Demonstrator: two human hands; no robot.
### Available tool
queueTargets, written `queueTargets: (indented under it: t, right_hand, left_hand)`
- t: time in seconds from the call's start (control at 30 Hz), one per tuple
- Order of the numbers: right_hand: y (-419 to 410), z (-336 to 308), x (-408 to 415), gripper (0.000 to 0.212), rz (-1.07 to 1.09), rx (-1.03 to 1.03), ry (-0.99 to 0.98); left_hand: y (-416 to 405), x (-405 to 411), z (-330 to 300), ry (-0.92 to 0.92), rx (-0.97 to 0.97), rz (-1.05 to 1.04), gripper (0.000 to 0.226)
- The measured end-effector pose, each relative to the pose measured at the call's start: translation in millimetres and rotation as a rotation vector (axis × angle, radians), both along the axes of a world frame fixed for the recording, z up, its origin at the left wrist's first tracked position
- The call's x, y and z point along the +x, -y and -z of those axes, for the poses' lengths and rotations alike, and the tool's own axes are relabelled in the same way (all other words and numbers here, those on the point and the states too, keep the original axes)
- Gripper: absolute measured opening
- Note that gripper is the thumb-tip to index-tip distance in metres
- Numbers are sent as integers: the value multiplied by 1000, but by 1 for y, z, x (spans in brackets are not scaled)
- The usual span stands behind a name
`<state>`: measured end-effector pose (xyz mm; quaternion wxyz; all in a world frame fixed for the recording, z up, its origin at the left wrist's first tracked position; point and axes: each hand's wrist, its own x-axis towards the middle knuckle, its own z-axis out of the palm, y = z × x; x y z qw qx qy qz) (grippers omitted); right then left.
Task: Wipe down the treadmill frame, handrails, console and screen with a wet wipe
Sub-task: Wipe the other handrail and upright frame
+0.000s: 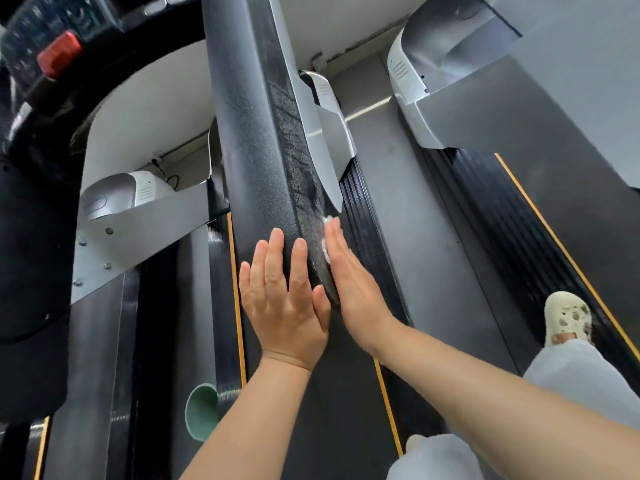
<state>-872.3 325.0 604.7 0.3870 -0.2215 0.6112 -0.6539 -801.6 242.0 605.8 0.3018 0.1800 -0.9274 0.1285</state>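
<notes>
The left hand (pixel 282 299) lies flat with straight fingers on the black handrail (pixel 252 161), its grip open. Just beside it, the right hand (pixel 349 289) presses the white wet wipe (pixel 326 249) against the handrail's side with straight fingers.

Matt, pebbled black plastic handrail (pixel 252 161) (silver frame (pixel 138 230) smooth, painted metal).

Both forearms reach toward twelve o'clock; the left hand (pixel 282 296) lies flat, fingers straight, the right hand (pixel 349 285) edge-on beside it, fingers extended.
</notes>
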Motion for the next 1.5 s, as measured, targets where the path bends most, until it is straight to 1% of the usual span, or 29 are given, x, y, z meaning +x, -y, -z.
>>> queueTargets:
  t: [0.07, 0.17, 0.23, 0.3, 0.37, 0.43, 0.57, 0.67, 0.7, 0.77, 0.83, 0.87, 0.9, 0.97, 1.0, 1.03, 1.1, 1.17, 1.3, 1.37, 1.43, 1.47, 1.5]
  right_hand:
    - [13, -8, -11, 47, 21, -48, -41]
    - [-11, -2, 21, 40, -61, -101, -24]
    - [-26, -2, 36, 42, -75, -126, -32]
    - [-14, -8, 19, 42, -49, -148, -27]
    - [11, -20, -10, 46, -8, -132, -86]
    - [24, -29, -23, 50, 0, -146, -165]
    - [-23, -2, 18, 53, -120, -185, -288]
    - [-35, 5, 29, 60, -129, -173, -340]
    - [-25, 0, 23, 61, -119, -177, -359]
    - [-3, -15, 2, 64, -101, -180, -460]
    - [11, -28, -21, 68, -146, -147, -667]
    - [11, -32, -30, 69, -200, -120, -802]
    - [9, -35, -39, 70, -267, -96, -962]
    - [1, -41, -59, 70, -422, -29, -1317]
    - [-2, -46, -69, 69, -508, 9, -1478]
    - [-5, -53, -78, 68, -599, 36, -1619]
    - [-5, -66, -95, 67, -814, 28, -1861]
    - [0, -77, -109, 66, -1045, -23, -2053]
    - [32, -92, -106, 66, -1380, -234, -2350]
    - [43, -90, -84, 67, -1473, -292, -2590]
    - [46, -83, -68, 68, -1563, -363, -2821]
    - [45, -86, -68, 69, -1565, -418, -2916]
    - [46, -93, -71, 69, -1573, -531, -2964]
  left_hand:
    - [0, 0, 0, 3, 6, 5, 43]
    - [0, 0, 1, -7, 5, 8, 42]
    - [1, 1, 2, -4, 4, 15, 43]
    - [1, 1, 2, 1, 7, 14, 43]
    - [1, 2, 2, 4, 21, 14, 44]
    - [0, 1, 0, 12, 49, 23, 47]
    - [1, 5, -1, 26, 80, 43, 57]
    - [0, 6, -4, 36, 120, 39, 59]
    - [-1, 7, -7, 41, 150, 53, 60]
    - [-4, 10, -18, 29, 289, 97, 61]
    - [-10, 14, -27, -14, 483, 65, 63]
    - [-17, 16, -32, -43, 563, 5, 65]
    - [-25, 18, -36, -82, 650, -79, 67]
    - [-40, 21, -45, -127, 923, -239, 72]
    - [-46, 23, -48, -136, 1049, -271, 77]
    - [-50, 25, -50, -142, 1132, -284, 82]
    - [-53, 26, -54, -171, 1201, -316, 83]
    - [-54, 26, -58, -240, 1271, -379, 78]
    - [-55, 31, -49, -354, 1396, -535, 59]
    - [-62, 36, -34, -414, 1463, -580, 60]
    - [-73, 37, -19, -457, 1519, -608, 68]
    - [-79, 37, -12, -481, 1537, -617, 71]
    - [-84, 38, -5, -506, 1558, -624, 72]
